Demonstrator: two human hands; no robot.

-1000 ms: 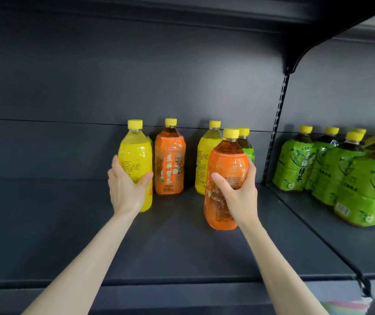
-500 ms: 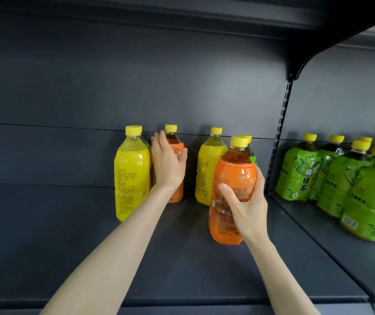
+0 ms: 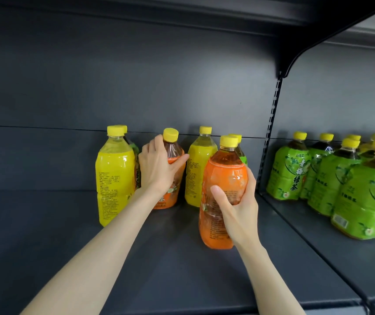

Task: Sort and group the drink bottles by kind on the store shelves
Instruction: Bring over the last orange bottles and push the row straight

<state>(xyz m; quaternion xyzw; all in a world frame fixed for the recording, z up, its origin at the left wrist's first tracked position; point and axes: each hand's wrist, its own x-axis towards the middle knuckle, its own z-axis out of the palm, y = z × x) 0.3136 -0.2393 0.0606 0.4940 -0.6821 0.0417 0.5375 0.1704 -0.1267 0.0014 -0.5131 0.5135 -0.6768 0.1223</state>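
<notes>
- I'm wrapping my left hand (image 3: 159, 169) round the shoulder of the rear orange tea bottle (image 3: 172, 153), thumb reaching towards its right side, fingers curling behind. It's leaning a touch, cap tipped right.
- My right hand (image 3: 238, 205) is gripping the front orange tea bottle (image 3: 225, 176) round its middle, thumb across the label. I can't tell whether its base is resting on the shelf (image 3: 182, 269) or just off it.
- So both orange teas are in hand, and I'm judging the job to be bringing them together as a pair.
- The tricky bit: the rear one is sitting between the left yellow juice bottle (image 3: 114, 178) and the middle yellow juice bottle (image 3: 199, 169), close to both. I'm wanting to draw it straight towards me, not sideways, so neither yellow one gets knocked.
- A high grip near the neck is letting the base swing, so sliding my fingers lower looks wise before lifting.
- I'm also minding the green-labelled bottle (image 3: 242, 155) tucked just behind the front orange one.
- The green tea bottles (image 3: 288, 173) are grouped in the right bay, well apart.
</notes>
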